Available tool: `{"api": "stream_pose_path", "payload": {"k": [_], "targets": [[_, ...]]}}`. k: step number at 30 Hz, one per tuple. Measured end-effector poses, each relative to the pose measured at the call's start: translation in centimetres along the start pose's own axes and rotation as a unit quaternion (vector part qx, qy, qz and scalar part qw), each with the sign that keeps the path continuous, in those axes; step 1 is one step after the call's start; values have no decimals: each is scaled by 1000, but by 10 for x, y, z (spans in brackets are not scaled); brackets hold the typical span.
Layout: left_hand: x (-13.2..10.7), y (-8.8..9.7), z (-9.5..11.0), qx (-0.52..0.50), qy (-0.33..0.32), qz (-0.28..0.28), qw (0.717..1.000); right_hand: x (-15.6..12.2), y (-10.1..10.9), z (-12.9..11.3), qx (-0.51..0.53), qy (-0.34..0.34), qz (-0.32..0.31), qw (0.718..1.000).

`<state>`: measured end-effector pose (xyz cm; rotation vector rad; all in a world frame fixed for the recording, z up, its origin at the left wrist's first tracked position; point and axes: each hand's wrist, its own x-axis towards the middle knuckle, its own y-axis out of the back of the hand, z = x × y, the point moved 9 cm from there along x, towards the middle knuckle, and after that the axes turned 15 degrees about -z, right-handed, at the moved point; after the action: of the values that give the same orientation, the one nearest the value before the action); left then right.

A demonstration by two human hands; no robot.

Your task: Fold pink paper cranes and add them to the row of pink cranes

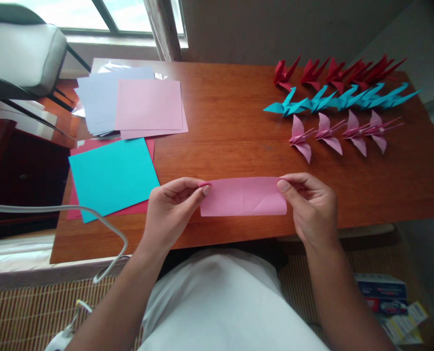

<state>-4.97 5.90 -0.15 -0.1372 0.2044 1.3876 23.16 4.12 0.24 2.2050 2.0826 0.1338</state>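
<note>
A pink sheet of paper [243, 196], folded in half into a long rectangle with visible creases, lies near the front edge of the wooden table [231, 117]. My left hand [173, 207] pinches its left end between thumb and fingers. My right hand [310, 204] pinches its right end the same way. Both hands hold the paper flat just above or on the tabletop.
Rows of folded paper cranes sit at the far right: red [334, 72], blue [341, 100], pink [339, 132]. Stacks of flat sheets lie at left: pink [149, 105], lavender [100, 100], teal [112, 175]. A grey cable [103, 219] crosses the left; a chair [19, 53] stands behind.
</note>
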Motion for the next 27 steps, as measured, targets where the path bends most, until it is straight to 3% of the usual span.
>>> {"api": "stream_pose_path", "payload": {"k": [27], "targets": [[3, 0, -8, -26, 24, -20, 999, 1, -1, 1, 32, -28, -10, 999]]}}
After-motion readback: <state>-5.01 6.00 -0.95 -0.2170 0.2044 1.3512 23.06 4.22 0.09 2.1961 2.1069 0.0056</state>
